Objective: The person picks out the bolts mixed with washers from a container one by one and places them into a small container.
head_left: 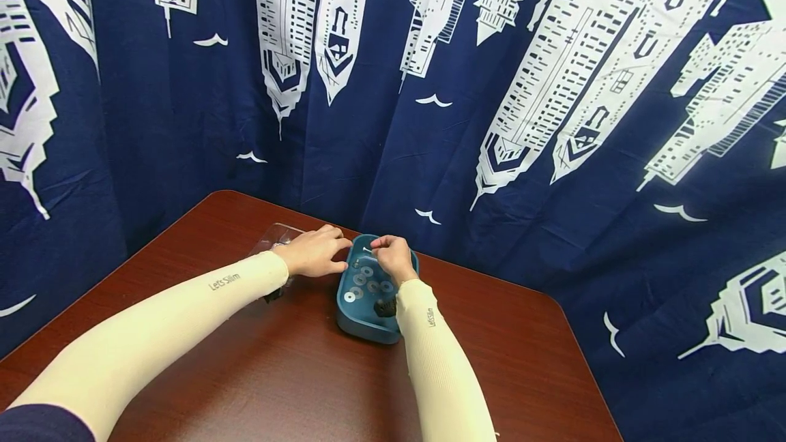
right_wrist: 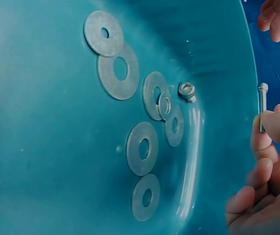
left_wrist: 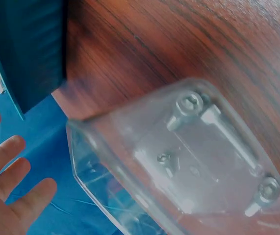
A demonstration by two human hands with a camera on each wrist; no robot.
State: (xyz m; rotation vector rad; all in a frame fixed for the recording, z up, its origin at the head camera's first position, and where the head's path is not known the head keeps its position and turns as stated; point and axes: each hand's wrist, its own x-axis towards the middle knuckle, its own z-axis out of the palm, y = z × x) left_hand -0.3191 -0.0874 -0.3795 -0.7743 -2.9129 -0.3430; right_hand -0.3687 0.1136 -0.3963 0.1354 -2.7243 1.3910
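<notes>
My right hand (head_left: 395,259) pinches a small socket-head screw (right_wrist: 263,105) between thumb and finger, above the far end of a blue-green plastic bin (head_left: 367,331). Several flat washers (right_wrist: 134,147) lie on the bin's floor, some overlapping, and a short socket-head bolt (right_wrist: 187,92) is near its wall. Just left of the bin, my left hand (head_left: 316,252) has its fingers spread and holds nothing. Beside that hand in the left wrist view is a clear plastic container (left_wrist: 98,142) with several socket-head bolts (left_wrist: 233,139) in it.
Both stand on a reddish-brown wooden table (head_left: 276,374), the bin near its back edge. A dark blue curtain (head_left: 374,155) with white building prints hangs close behind the table. The left forearm partly hides the clear container in the head view.
</notes>
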